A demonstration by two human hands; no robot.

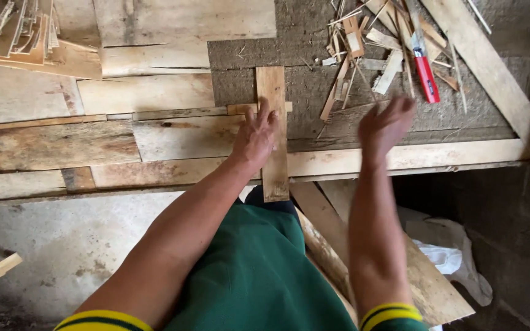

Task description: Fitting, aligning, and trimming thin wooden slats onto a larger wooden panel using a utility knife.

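A narrow wooden strip (273,92) lies lengthwise across the workbench, its near end hanging over the front edge. My left hand (254,136) rests flat on it, fingers spread, pressing it down. To the right, my right hand (385,124) hovers above the bench, blurred, fingers apart and holding nothing. A red utility knife (426,75) lies beyond the right hand among wood offcuts.
Thin veneer sheets (148,92) cover the left of the bench, with a stack (19,30) at the far left corner. A heap of splinters (363,49) and a long plank (492,73) lie at the right. Boards (424,282) lean under the bench beside white plastic (449,254).
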